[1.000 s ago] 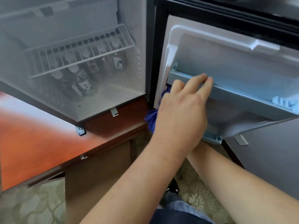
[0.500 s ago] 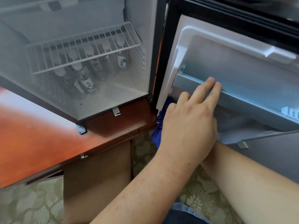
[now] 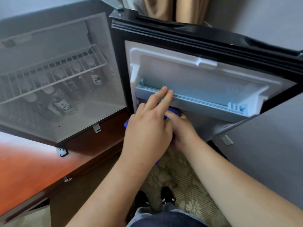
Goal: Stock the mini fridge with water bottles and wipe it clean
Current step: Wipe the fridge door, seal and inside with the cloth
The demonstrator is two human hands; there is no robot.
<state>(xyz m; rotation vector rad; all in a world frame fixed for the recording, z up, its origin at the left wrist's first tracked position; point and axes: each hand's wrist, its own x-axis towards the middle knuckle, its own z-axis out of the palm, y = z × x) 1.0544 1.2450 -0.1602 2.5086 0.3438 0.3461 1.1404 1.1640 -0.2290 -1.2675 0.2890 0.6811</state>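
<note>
The mini fridge [image 3: 91, 123] stands open, and several water bottles [image 3: 62, 104] stand under its white wire shelf [image 3: 49, 79]. Its door [image 3: 196, 74] is swung open to the right, with a pale blue door shelf [image 3: 205, 104] across it. My left hand [image 3: 147, 128] lies with two straight fingers on the left end of that shelf's rail. Just below the shelf, my right hand [image 3: 185, 128] grips a blue cloth [image 3: 174, 110] against the door's inner face. My left hand hides most of the cloth.
A red-brown wooden cabinet [image 3: 24, 169] carries the fridge. Patterned carpet [image 3: 180, 177] and my black shoes [image 3: 167, 195] lie below. A grey wall [image 3: 270, 153] with a socket stands close behind the door at right, and beige curtains [image 3: 164, 7] hang above.
My right hand has come out from behind the left and slid the cloth rightward under the door shelf. My left fingers stay on the rail. The view has pulled back and upward.
</note>
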